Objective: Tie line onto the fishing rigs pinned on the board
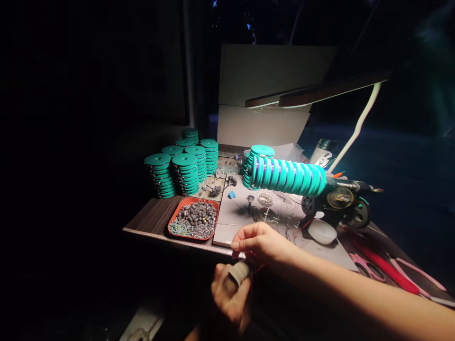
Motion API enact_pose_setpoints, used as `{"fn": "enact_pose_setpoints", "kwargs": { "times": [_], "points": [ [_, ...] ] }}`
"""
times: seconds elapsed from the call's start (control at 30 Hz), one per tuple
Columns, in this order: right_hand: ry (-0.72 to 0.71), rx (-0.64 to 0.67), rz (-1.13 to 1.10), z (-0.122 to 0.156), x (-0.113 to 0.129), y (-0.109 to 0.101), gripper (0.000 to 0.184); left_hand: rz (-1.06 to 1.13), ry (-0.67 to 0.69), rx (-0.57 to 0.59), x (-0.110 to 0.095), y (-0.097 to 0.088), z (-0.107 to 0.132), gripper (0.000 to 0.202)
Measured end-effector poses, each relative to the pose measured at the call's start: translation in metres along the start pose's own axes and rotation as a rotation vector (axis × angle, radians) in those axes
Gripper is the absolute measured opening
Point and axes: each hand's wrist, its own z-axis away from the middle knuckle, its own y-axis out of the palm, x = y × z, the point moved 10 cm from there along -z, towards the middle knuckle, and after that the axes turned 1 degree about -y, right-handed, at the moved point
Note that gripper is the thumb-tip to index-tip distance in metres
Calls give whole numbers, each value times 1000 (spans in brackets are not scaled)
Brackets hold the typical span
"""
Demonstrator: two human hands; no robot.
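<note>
Teal spool stacks (pixel 179 168) stand at the table's (pixel 152 215) back left, with a row of teal spools (pixel 287 176) lying on its side at centre right and an orange tray (pixel 194 219) of small parts near the front edge. Right hand (pixel 259 244) is just off that edge, thumb and forefinger pinched together on something too small to tell. Left hand (pixel 231 296) is just below it, fingers curled around a small taped roll (pixel 237 273).

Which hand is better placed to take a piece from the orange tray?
Probably the right hand: it hovers at the table edge beside the orange tray, while the left hand sits lower, thumb wrapped.
</note>
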Motion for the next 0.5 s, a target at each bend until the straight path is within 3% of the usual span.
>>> {"fn": "enact_pose_setpoints", "kwargs": {
  "times": [0.07, 0.1, 0.17, 0.2, 0.27, 0.33, 0.4, 0.5],
  "points": [
    [-28, -5, 67, 5, 5, -1, 14, 106, -134, 89, 7, 2, -10, 21],
    [-49, -23, 94, 11, 7, -5, 12, 247, -306, 196, 19, 12, -12, 20],
    [-216, -126, 220, 28, 18, -20, 7, 673, -899, 437, 45, 43, 11, 12],
    [-350, -192, 318, 41, 26, -28, 7, 897, -1194, 521, 45, 57, 30, 9],
    [-799, -312, 698, 82, 43, -22, 12, 1198, -1625, 582, 33, 71, 55, 12],
    [-1102, -305, 1023, 112, 30, 2, 19, 1320, -1784, 615, 24, 76, 63, 17],
    [-1232, -247, 1227, 122, 8, 23, 20, 1338, -1792, 645, 22, 78, 65, 20],
    [-1320, -238, 1338, 122, -7, 40, 22, 1340, -1799, 670, 20, 78, 66, 24]
  ]
}}
